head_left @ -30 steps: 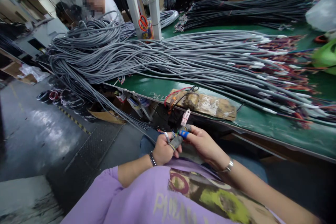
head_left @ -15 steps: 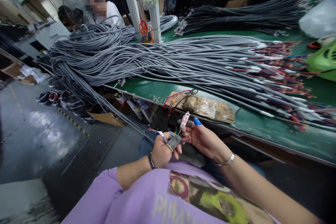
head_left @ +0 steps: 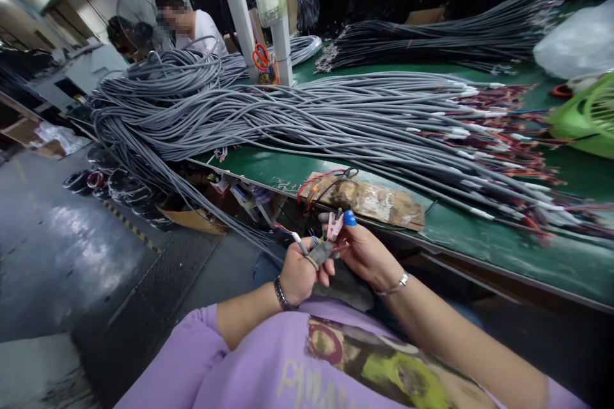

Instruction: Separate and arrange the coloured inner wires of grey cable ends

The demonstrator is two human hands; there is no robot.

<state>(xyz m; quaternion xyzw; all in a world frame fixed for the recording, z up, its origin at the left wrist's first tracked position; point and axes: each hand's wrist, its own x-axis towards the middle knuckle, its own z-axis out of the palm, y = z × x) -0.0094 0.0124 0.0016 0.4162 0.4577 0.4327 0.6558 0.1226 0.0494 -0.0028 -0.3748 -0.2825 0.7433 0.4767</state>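
Just off the near edge of the green surface (head_left: pixel 259 168), above the lap: clenched in the grip of the left hand (head_left: pixel 298 273), one slim grey cable (head_left: pixel 304 248), short white tubular sleeve (head_left: pixel 296 238) already on, thin multicoloured wires (head_left: pixel 284 228) fanned out beyond. Now over to the right hand (head_left: pixel 367 255), close alongside: apparently pinching a pink two-armed clip (head_left: pixel 334 226), blue-wrapped thumb right beside it. Between both hands, fine reddish wires (head_left: pixel 340 246); cannot tell how held. So, judging progress: sleeve in place, wire ends loose yet. And up on the surface, a wide spread of grey cables (head_left: pixel 307 102), white sleeves and coloured ends showing towards the right; finished or waiting, cannot tell.
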